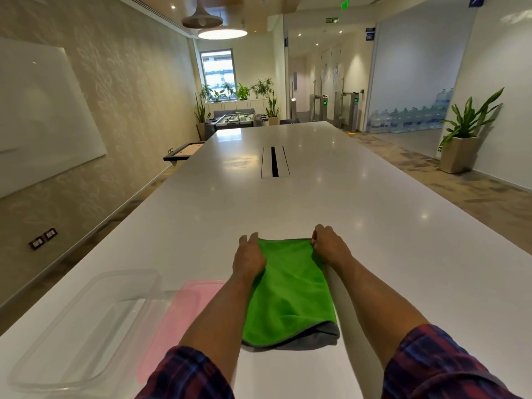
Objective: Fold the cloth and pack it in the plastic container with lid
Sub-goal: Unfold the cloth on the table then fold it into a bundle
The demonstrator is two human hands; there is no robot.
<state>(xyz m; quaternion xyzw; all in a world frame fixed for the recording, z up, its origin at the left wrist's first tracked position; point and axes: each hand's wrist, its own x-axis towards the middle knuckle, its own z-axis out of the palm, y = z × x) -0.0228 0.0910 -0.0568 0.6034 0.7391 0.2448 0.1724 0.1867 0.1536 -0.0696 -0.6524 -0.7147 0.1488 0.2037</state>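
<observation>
On table [374,226], both hands (flat) atop cloth [290,292]

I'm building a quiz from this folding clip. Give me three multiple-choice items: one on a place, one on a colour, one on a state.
1. Where is the pink lid?
A. between container and cloth
B. on the container
C. right of the cloth

2. What colour is the cloth's upper face?
A. blue
B. green
C. white

3. What state is the clear container in?
A. closed
B. packed with cloth
C. open, empty

Answers: 1 A, the lid lies flat on the table between them. 2 B, green shows, with grey underneath. 3 C, nothing shows inside.
</observation>
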